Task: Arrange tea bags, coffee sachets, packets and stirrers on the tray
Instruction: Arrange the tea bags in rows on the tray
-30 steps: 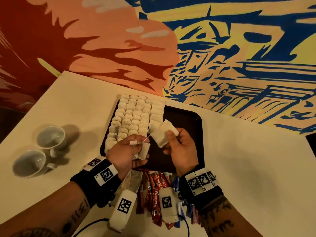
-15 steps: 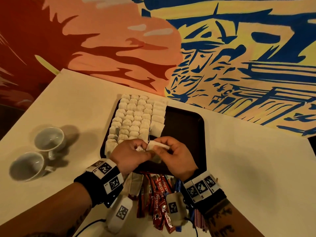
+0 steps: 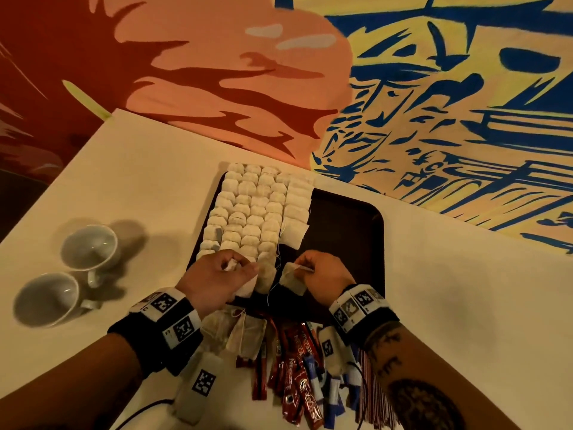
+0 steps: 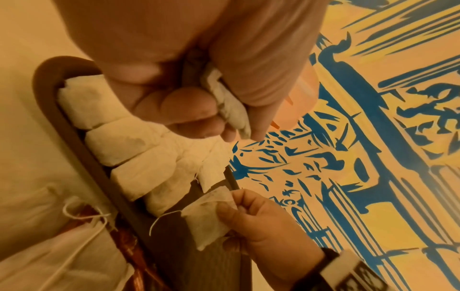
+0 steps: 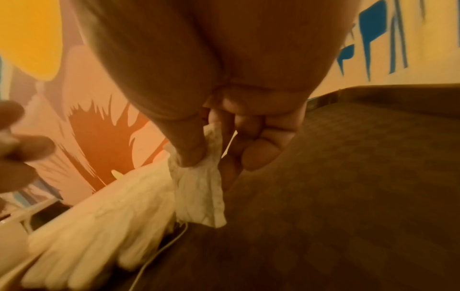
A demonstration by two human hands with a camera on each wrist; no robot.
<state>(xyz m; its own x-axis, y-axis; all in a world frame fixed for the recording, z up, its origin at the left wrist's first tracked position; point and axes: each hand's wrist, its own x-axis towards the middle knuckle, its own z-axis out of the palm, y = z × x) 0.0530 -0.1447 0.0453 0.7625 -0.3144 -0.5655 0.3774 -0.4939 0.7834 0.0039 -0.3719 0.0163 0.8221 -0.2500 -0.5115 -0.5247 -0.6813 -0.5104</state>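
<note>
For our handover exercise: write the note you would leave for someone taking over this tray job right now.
Left hand: grips a crumpled tea bag over the tray's near left corner.
Right hand: pinches another tea bag by its top, just above the tray.
Done: rows of tea bags fill the tray's left part; the right part is bare.
Left: set down both held bags, then the loose tea bags, red sachets, blue packets and stirrers lying on the table by the tray's near edge.

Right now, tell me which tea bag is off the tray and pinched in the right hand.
The lone tea bag hanging from the right hand over the dark tray; the others lie in rows.
</note>
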